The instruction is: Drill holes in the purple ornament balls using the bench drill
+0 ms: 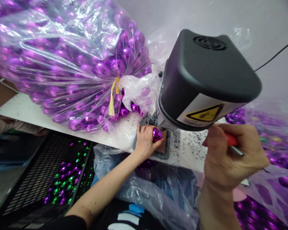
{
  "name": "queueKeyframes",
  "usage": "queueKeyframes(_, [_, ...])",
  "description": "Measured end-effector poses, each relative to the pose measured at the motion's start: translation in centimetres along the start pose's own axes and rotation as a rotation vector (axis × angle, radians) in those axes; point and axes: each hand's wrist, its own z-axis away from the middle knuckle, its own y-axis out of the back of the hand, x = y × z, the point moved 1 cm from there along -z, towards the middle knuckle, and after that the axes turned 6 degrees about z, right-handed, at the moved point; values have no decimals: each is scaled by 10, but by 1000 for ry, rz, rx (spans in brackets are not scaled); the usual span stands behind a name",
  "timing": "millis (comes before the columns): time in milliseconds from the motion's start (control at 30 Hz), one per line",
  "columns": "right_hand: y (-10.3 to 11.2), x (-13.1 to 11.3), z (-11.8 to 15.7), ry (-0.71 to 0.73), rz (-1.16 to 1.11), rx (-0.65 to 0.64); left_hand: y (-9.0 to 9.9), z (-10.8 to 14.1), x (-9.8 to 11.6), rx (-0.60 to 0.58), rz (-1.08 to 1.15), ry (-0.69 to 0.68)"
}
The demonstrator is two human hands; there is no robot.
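My left hand (145, 139) grips a shiny purple faceted ball (156, 135) between thumb and fingers. It holds the ball low over a brown pad (161, 145) on the machine's base, just under the machine head. That bench machine, which looks like a drill press, has a black housing (206, 70) with a yellow warning label (204, 113). The housing hides whatever tool points down at the ball. My right hand (230, 153), at the machine's right side, is closed around a lever handle with a red part (230, 139) and a metal rod (236, 150).
A big tied clear bag (69, 73) of purple balls fills the left of the white table (21, 108). Dark flecks lie around the base. Below left, a black crate (38, 169) contains purple and green balls. More purple balls in plastic (273, 137) lie at right. Plastic sheeting (158, 198) covers my lap.
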Motion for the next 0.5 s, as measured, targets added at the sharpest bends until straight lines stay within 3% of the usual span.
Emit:
queueKeyframes(233, [0, 7, 15, 140, 139, 5, 8, -3, 0, -47, 28, -8])
queueKeyframes(500, [-3, 15, 25, 207, 66, -9, 5, -1, -7, -14, 76, -13])
